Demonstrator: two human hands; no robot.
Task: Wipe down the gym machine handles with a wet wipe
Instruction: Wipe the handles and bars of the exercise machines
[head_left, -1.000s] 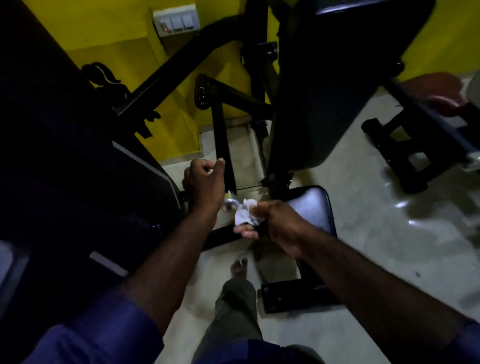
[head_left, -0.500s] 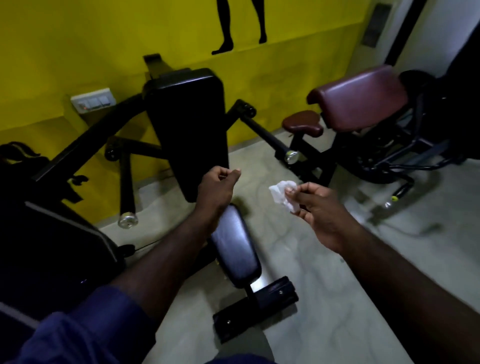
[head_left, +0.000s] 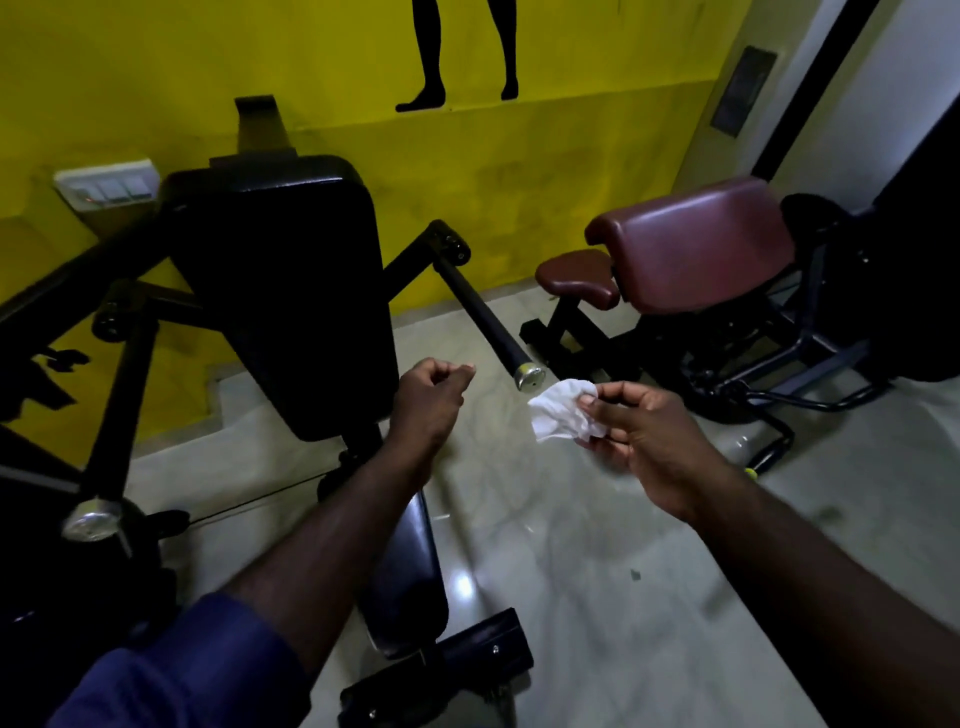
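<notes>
A crumpled white wet wipe (head_left: 563, 410) is pinched in the fingers of my right hand (head_left: 644, 441), just below and right of the silver end cap of the machine's right handle (head_left: 485, 317), a black bar slanting down toward me. The wipe sits close to that cap but apart from it. My left hand (head_left: 428, 400) hovers in a loose fist with nothing in it, left of the cap and in front of the black back pad (head_left: 280, 291). The machine's left handle (head_left: 117, 415) hangs at the far left, ending in a silver cap.
The black seat pad (head_left: 410, 577) and its base lie under my left forearm. A maroon padded machine (head_left: 696, 244) stands at the right. The yellow wall (head_left: 519, 197) with a switch plate (head_left: 106, 187) is behind. Glossy pale floor spreads between the machines.
The view swung from the left handle, where the wipe touched its cap, up and right. My right hand carried the wipe over to the right handle's cap. My left hand let go.
</notes>
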